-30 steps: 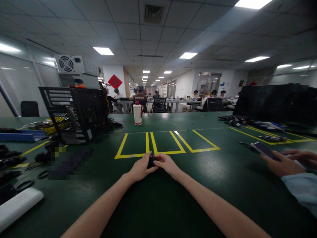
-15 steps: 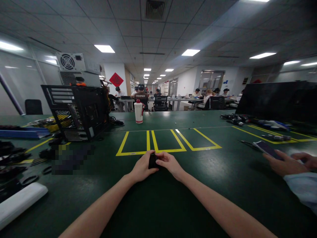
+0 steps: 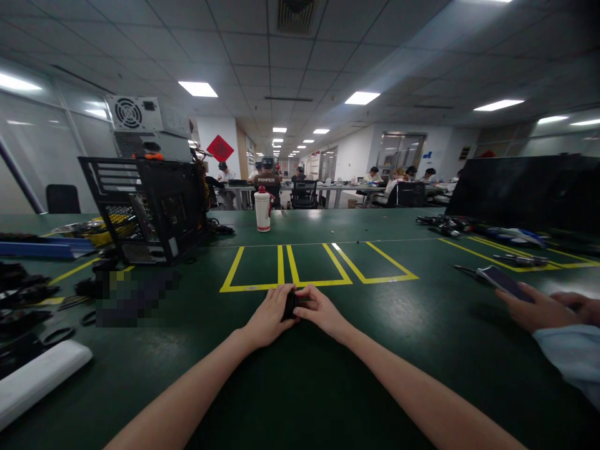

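Observation:
A small black object (image 3: 290, 305) is held upright between my two hands, just this side of the yellow-taped boxes; its kind cannot be made out. My left hand (image 3: 270, 314) wraps round its left side, fingers over the far edge and thumb along the near side. My right hand (image 3: 319, 310) pinches its right side with thumb and fingertips. Most of the object is covered by the fingers. Below the hands lies the dark green tabletop (image 3: 300, 387).
A black computer case (image 3: 154, 212) with power supplies (image 3: 140, 119) on top stands at left. A white bottle (image 3: 263, 209) is beyond the yellow tape (image 3: 309, 284). Cables and a white bar (image 3: 44, 381) lie left. Another person's hand (image 3: 539, 306) holds a phone (image 3: 506, 282) at right.
My left fingers have shifted slightly over the top of the black object, and the object has turned or tilted a little. Both hands keep their hold in nearly the same place.

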Available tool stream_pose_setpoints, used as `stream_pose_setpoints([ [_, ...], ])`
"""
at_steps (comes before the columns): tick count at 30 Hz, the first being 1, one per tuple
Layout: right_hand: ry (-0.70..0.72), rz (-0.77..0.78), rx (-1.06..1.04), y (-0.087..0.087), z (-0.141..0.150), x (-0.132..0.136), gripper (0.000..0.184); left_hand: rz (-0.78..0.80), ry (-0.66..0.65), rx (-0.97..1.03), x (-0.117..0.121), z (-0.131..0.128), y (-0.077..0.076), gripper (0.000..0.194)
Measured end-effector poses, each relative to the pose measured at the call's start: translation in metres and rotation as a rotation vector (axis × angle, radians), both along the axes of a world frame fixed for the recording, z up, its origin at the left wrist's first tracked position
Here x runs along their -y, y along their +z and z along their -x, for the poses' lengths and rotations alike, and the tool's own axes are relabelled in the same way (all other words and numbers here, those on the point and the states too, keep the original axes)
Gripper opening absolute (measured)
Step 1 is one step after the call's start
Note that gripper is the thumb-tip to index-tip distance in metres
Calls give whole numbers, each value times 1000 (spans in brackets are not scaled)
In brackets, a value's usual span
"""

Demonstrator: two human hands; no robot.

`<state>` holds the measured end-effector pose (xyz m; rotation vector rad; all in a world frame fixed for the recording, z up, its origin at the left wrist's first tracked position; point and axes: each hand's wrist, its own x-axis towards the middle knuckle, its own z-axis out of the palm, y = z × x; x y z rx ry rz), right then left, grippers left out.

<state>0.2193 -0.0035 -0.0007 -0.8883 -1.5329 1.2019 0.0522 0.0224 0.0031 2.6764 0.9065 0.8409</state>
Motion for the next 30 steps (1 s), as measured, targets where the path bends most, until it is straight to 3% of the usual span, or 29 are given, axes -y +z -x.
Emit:
stream_pose_setpoints([
  [3,-42,-18,-1,0,2,-1,25,-24,33,-42,2,0,1,58],
  [7,-66,-5,5,1,3,-1,33,-39,81,-54,2,0,0,57],
  [14,63,14,-34,3,-1,-1,35,-34,16,-20,-2,0,-8,57],
  [22,-52,27,-83,-3,4,-8,28,-44,17,-2,-3,-1,-7,59],
  [30,10,45,-52,7,2,2,35,-6,13,-17,0,0,-3,56],
])
